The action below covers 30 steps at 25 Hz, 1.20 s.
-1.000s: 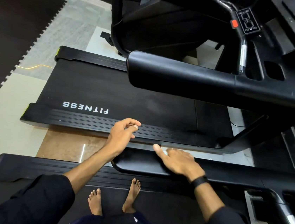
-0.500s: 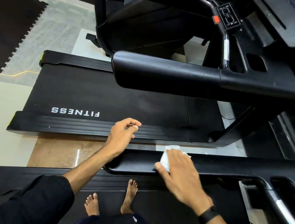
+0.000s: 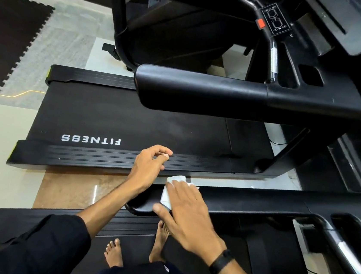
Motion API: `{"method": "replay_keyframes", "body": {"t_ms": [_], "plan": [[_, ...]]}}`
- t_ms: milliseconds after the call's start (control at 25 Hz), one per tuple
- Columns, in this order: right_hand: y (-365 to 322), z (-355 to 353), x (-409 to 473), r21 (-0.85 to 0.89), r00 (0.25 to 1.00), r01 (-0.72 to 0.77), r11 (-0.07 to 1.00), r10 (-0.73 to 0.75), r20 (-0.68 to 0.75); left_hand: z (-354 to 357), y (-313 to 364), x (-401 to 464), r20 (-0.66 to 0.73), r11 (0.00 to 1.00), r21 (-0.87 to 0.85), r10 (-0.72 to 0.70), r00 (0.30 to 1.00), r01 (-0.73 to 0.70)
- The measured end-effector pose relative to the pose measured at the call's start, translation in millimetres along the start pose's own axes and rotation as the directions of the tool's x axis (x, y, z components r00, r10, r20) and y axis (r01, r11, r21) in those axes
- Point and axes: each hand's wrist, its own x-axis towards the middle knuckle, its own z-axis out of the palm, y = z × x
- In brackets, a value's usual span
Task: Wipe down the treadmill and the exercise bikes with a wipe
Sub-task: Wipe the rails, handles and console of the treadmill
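I see my right hand (image 3: 191,214) flat on a white wipe (image 3: 170,192), pressing it onto the near treadmill's black handrail (image 3: 257,204) close to its rounded end. My left hand (image 3: 149,167) hovers just beside it, fingers loosely curled, holding nothing. My bare feet (image 3: 135,249) stand on the belt (image 3: 205,263). Beyond lies a second treadmill (image 3: 131,122) marked FITNESS.

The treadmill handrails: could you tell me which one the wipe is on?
The near handrail, under the right hand pressing the wipe; the far handrail is untouched.
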Motion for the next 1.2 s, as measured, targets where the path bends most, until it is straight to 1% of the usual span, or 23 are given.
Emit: {"method": "replay_keyframes", "body": {"t_ms": [80, 160, 240, 280, 320, 360, 400, 440, 480, 520, 560, 640, 680, 720, 760, 800, 920, 1000, 1040, 1080, 1120, 1160, 1200], "plan": [[21, -4, -19, 0.011, 0.998, -0.055, 0.998, 0.054, 0.020, 0, 2, 2, 0.005, 1.000, 0.013, 0.001, 1.000, -0.001], [53, -9, -23, -0.036, 0.984, -0.173, 0.984, 0.175, 0.041, -2, 3, 2, 0.002, 1.000, 0.021, 0.009, 1.000, -0.009], [81, -19, -10, -0.076, 0.947, -0.309, 0.948, 0.314, 0.062, -5, 3, 2, -0.001, 0.999, 0.034, 0.012, 1.000, -0.012], [89, -24, 3, -0.071, 0.921, -0.367, 0.927, 0.373, 0.109, -6, 2, 2, -0.003, 0.999, 0.037, 0.012, 1.000, -0.012], [92, -28, 18, -0.053, 0.886, -0.416, 0.908, 0.417, 0.201, -8, 2, 2, -0.004, 0.999, 0.038, 0.012, 1.000, -0.012], [91, -31, 34, -0.028, 0.842, -0.450, 0.893, 0.435, 0.319, -8, 1, 2, -0.006, 0.999, 0.040, 0.012, 1.000, -0.012], [81, -31, 50, 0.000, 0.806, -0.453, 0.892, 0.409, 0.428, -7, 2, 1, -0.003, 0.999, 0.045, 0.015, 1.000, -0.014], [66, -31, 63, 0.029, 0.792, -0.418, 0.908, 0.349, 0.502, -6, 3, 1, 0.002, 0.999, 0.052, 0.017, 1.000, -0.017], [47, -29, 73, 0.052, 0.798, -0.365, 0.930, 0.283, 0.532, -5, 4, 1, 0.008, 0.998, 0.054, 0.020, 1.000, -0.021], [27, -26, 79, 0.072, 0.825, -0.296, 0.953, 0.217, 0.522, -5, 6, 1, 0.010, 0.998, 0.053, 0.022, 1.000, -0.022], [10, -21, 79, 0.089, 0.871, -0.210, 0.974, 0.145, 0.470, -4, 7, 2, 0.009, 0.998, 0.049, 0.025, 1.000, -0.025], [-12, -10, 60, 0.098, 0.968, -0.042, 0.994, 0.016, 0.250, -6, 8, 5, 0.000, 0.999, 0.041, 0.035, 0.999, -0.035], [-14, -6, 42, 0.096, 0.989, 0.031, 0.995, -0.045, 0.142, -9, 8, 6, -0.004, 0.999, 0.043, 0.034, 0.999, -0.033], [-10, -2, 25, 0.081, 0.993, 0.086, 0.993, -0.092, 0.075, -11, 7, 6, -0.004, 0.998, 0.046, 0.031, 1.000, -0.031], [2, -2, 8, 0.059, 0.994, 0.101, 0.993, -0.103, 0.028, -14, 6, 6, -0.007, 0.998, 0.051, 0.027, 1.000, -0.027], [18, -2, -5, 0.035, 0.997, 0.072, 0.997, -0.073, 0.004, -17, 5, 6, -0.013, 0.998, 0.050, 0.025, 1.000, -0.025], [76, -13, -14, -0.056, 0.981, -0.188, 0.981, 0.190, 0.033, -23, 2, 1, -0.023, 0.999, 0.048, 0.014, 1.000, -0.013], [94, -27, 6, -0.072, 0.915, -0.372, 0.926, 0.378, 0.141, -24, 1, -2, -0.013, 0.999, 0.050, 0.009, 1.000, -0.009], [93, -31, 19, -0.076, 0.873, -0.428, 0.901, 0.433, 0.224, -23, 2, -4, -0.001, 0.998, 0.058, 0.010, 1.000, -0.010], [84, -32, 32, -0.085, 0.841, -0.445, 0.891, 0.449, 0.302, -21, 3, -6, 0.013, 0.998, 0.062, 0.015, 1.000, -0.016], [67, -29, 44, -0.086, 0.832, -0.427, 0.900, 0.429, 0.352, -19, 4, -7, 0.028, 0.998, 0.064, 0.025, 0.999, -0.027], [46, -24, 51, -0.072, 0.862, -0.370, 0.926, 0.371, 0.345, -18, 5, -8, 0.038, 0.997, 0.065, 0.036, 0.999, -0.038], [24, -16, 51, -0.068, 0.913, -0.281, 0.957, 0.288, 0.290, -17, 6, -8, 0.043, 0.997, 0.064, 0.049, 0.998, -0.051]]}}
